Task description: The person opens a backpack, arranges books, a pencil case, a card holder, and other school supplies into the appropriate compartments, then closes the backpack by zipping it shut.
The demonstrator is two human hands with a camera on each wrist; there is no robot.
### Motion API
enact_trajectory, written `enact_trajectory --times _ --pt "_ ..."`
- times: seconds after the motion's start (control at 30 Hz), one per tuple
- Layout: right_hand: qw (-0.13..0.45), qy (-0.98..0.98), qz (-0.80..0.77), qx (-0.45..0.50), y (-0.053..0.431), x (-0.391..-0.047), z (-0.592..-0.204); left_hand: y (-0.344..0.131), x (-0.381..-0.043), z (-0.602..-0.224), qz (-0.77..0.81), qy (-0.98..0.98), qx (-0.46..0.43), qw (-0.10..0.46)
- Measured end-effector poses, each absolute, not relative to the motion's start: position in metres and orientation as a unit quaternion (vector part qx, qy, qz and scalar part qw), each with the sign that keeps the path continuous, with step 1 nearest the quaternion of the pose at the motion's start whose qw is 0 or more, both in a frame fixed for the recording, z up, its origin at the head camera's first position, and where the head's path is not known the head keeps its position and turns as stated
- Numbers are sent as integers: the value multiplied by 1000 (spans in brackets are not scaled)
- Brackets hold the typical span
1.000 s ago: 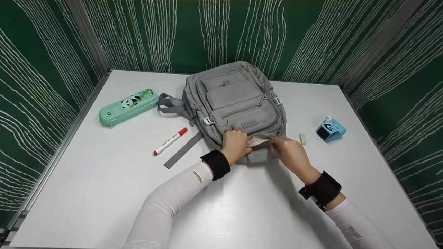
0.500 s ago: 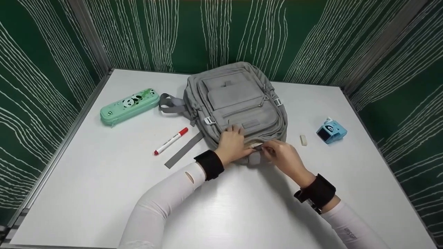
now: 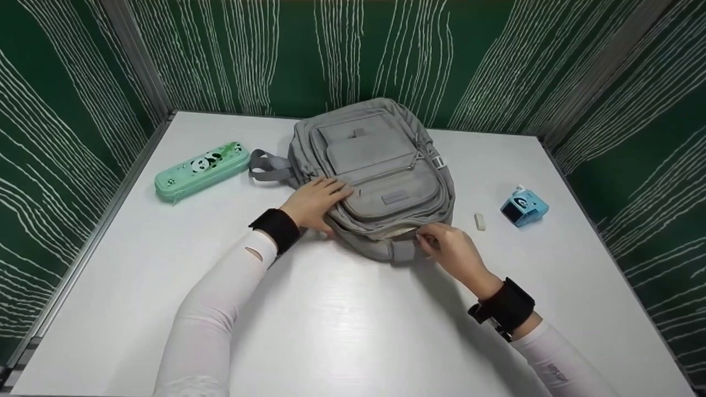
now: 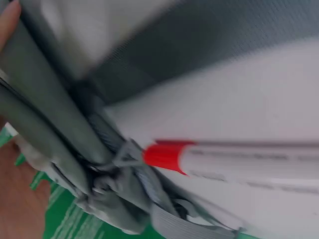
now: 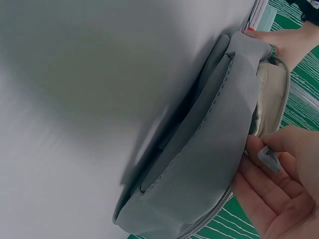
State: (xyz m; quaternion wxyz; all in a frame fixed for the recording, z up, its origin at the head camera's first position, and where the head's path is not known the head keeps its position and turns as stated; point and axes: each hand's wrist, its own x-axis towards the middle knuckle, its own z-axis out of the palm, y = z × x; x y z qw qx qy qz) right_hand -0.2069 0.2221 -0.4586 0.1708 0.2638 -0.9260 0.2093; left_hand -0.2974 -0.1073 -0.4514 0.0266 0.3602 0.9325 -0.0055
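Observation:
A grey backpack (image 3: 375, 154) lies on the white table, its lower zipped opening partly parted. My right hand (image 3: 455, 251) pinches the zipper pull (image 5: 269, 158) at that opening, where a pale lining (image 5: 269, 94) shows. My left hand (image 3: 314, 205) rests on the bag's left side with fingers spread and the thumb lower down by the edge. Beside the bag, in the left wrist view, lies a white marker with a red cap (image 4: 234, 162); my left hand and arm hide it in the head view.
A mint green pencil case (image 3: 201, 172) with a panda lies at the left, near the bag's grey strap loop (image 3: 270, 168). To the right are a small white eraser (image 3: 480, 221) and a light blue panda gadget (image 3: 525, 207). Green walls stand behind and at both sides.
My left hand has moved left and up from the lower opening to the bag's left side, covering the marker. The gap has narrowed as my right hand drew the zipper pull slightly left.

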Motion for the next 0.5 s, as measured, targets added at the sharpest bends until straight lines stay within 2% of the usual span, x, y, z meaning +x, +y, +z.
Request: enact_trajectory --times 0.17,0.5 --pt "176 -924 212 265 221 -208 -459 -106 -304 -461 -16 939 343 8" --pt "180 -922 219 263 227 -211 -458 -85 -303 -466 -17 945 319 -64"
